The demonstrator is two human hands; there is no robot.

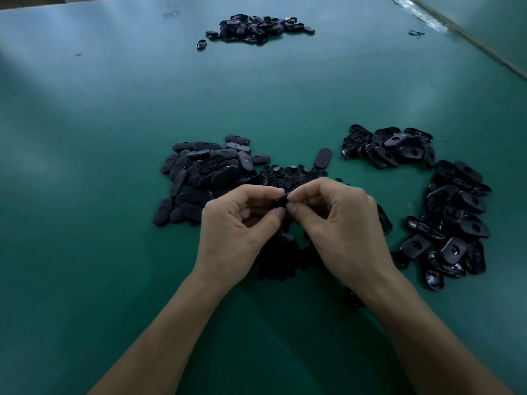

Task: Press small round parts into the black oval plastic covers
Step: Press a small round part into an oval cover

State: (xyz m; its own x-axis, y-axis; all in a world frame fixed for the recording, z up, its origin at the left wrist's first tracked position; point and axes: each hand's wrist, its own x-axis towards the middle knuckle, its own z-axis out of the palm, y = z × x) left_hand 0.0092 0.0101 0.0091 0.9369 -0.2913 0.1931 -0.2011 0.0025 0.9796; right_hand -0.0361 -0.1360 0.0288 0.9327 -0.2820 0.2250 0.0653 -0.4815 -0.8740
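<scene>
far left: bare green table top [85, 166], matte, pale streaks of light across it. next, left heap [205, 172] of black oval covers on the table, mostly smooth side up, long axes pointing every way.

in front of it, left hand [239, 223], fingers curled, thumb and forefinger pinching the left end of the held cover [281, 201], raised above the table between both hands. long axis of that cover roughly left to right, right end tipped slightly away. mostly hidden by fingertips, so upward face not to be told.

well beyond, near the far side, far pile [256, 28] of covers, with a stray cover [201, 44] just left of it.

behind the hands, a spread of small round parts [291, 173] touching the left heap. more round parts [282, 260] in shadow below the hands. just beyond the spread, single cover [323, 158] lying alone, smooth side up, long axis pointing away and a little right.

right hand [339, 223], fingers curled, thumb and forefinger gripping the right end of the held cover.

further right, upper right heap [390, 148] of covers, many hollow side up, then lower right heap [459, 220], larger, running toward the near side.

far right: table edge [467, 38] running diagonally, shiny strip along it, small black scrap [416, 33] close by.
</scene>
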